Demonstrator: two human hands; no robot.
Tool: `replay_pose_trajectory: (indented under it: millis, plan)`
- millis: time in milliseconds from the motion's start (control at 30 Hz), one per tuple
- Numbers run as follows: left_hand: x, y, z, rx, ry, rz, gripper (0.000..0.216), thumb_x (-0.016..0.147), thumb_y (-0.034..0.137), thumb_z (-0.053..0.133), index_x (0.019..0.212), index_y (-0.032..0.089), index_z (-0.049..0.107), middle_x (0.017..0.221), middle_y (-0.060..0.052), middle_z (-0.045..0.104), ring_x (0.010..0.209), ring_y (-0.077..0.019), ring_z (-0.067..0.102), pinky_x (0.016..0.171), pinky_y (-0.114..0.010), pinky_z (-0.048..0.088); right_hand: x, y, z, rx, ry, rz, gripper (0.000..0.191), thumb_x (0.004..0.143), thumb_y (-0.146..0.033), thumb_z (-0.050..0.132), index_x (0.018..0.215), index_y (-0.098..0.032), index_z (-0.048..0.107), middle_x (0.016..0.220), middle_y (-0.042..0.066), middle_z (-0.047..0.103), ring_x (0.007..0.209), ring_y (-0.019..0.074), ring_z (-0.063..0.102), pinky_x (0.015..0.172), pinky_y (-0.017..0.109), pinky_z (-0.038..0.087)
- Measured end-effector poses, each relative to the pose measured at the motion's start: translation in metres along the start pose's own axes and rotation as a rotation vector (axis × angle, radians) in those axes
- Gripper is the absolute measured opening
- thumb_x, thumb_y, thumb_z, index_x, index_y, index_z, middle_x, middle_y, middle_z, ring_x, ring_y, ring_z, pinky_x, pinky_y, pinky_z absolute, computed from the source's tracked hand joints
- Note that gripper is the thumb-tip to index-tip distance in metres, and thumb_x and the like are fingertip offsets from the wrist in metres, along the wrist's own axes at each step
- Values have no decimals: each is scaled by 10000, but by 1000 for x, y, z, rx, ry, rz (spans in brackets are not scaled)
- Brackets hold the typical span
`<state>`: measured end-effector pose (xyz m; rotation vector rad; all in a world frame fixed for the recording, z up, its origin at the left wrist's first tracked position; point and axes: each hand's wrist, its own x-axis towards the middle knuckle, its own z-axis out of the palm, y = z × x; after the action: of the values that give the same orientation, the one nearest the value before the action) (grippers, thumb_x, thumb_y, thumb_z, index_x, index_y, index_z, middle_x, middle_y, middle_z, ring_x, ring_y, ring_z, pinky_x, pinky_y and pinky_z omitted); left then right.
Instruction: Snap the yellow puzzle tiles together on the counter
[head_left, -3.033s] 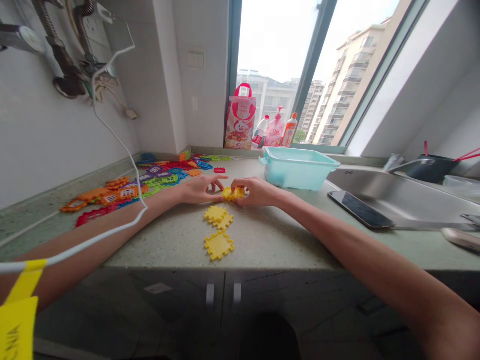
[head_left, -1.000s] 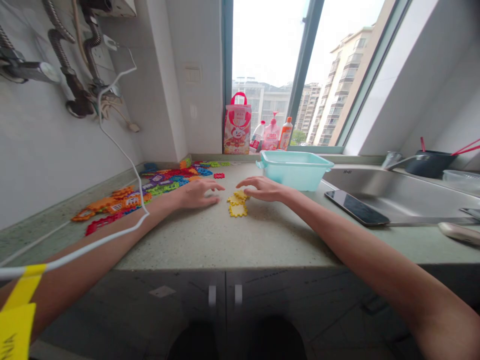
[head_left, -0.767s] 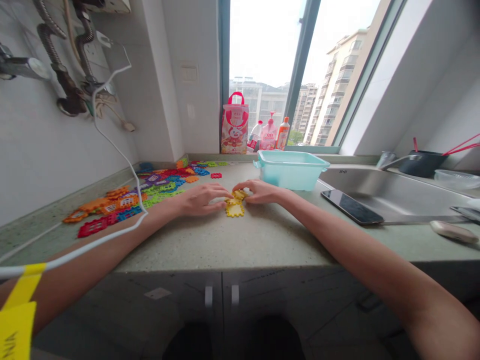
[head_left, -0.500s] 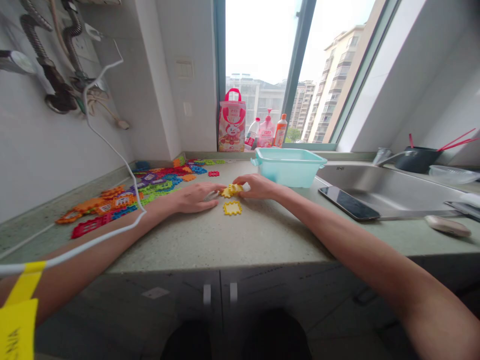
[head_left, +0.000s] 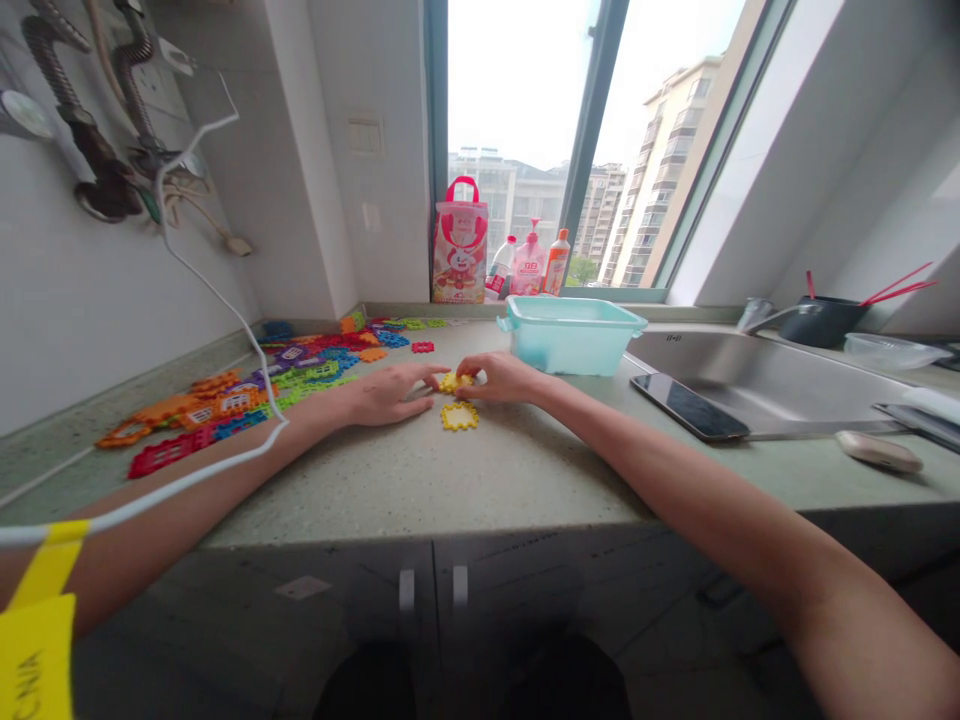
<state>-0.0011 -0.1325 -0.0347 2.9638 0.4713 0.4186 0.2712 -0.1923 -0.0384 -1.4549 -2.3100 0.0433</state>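
Near the middle of the counter, my right hand [head_left: 501, 378] has thumb and fingers closed on a yellow interlocking toy piece [head_left: 452, 383], partly hidden by the fingers. My left hand [head_left: 390, 394] rests on the counter to the left of it. Its fingers stretch out with the thumb apart, and a fingertip touches or nearly touches the yellow piece's left side. Just in front of both hands lies a second yellow piece [head_left: 448, 418], a flat square frame with toothed edges and an open centre.
Multicoloured interlocking pieces [head_left: 315, 375] are heaped at the left, with one red piece [head_left: 423, 348] apart. A turquoise basin [head_left: 577, 345] stands behind my right hand. Right are a phone [head_left: 686, 405], a sink [head_left: 720, 365] and a pale oval object [head_left: 879, 451]. A white cable [head_left: 262, 375] hangs across the left.
My right hand has shifted slightly left, closer to my left hand. The white bit beside its fingers is no longer visible, and less of the yellow piece shows. The camera view has shifted slightly.
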Motion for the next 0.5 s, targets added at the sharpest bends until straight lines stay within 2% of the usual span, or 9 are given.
replay_pose_trajectory:
  millis: [200,300,400,500]
  plan:
    - [-1,-4,0,22,7,15,581,1039,432,553,1594,273,485,1355,-60,754,1279,-233,686,1143,-367,486,-1,-2,-1,-63,2,49,302,868,-366,825,1139,-239,783,1071,47,824,933,205,751,831,294,502]
    - [-3,-12,-3,39,0,-13,625,1035,514,563,1601,260,481,1372,-79,744,1302,-247,675,1152,-375,481,-2,-3,-4,-138,31,-4,339,854,-369,821,1167,-249,769,1106,61,809,971,229,736,846,313,504]
    - [-6,-22,-6,56,-21,-86,740,1014,629,564,1627,230,454,1428,-115,713,1358,-274,645,1182,-389,464,-4,1,-15,-212,166,-122,349,878,-368,786,1203,-247,751,1161,86,784,1050,264,712,927,361,515]
    - [-7,-27,-9,93,-87,-187,809,1008,704,522,1616,173,469,1582,-174,595,1460,-317,562,1233,-422,417,-9,12,-39,-269,379,-198,334,922,-333,721,1243,-240,730,1279,106,752,1187,303,669,1069,423,494]
